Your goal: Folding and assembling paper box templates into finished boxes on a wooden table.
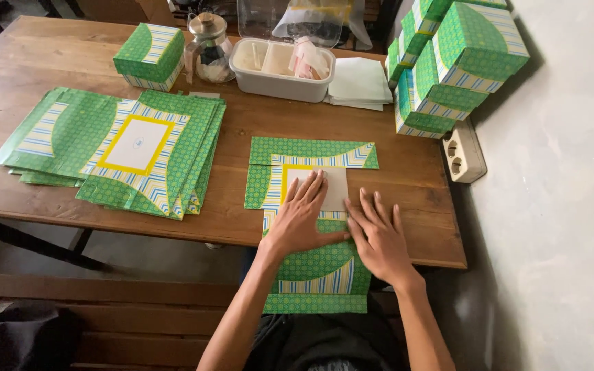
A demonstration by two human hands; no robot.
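I saw my left hand [304, 213] and right hand [379, 237] pressing flat, fingers spread, grasping nothing, on the green flattened box blank [314, 271] beneath them.

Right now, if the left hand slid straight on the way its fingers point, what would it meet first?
The left hand points up the flat green sheet; beyond its far edge, probably the white tub, though depth is unclear.

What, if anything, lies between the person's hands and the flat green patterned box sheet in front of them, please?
Nothing visible does. The left hand and the right hand both lie flat, directly on the unfolded box sheet. The pile of flat sheets lies apart to the left, and the stack of folded green boxes stands at the far right of the wooden table.
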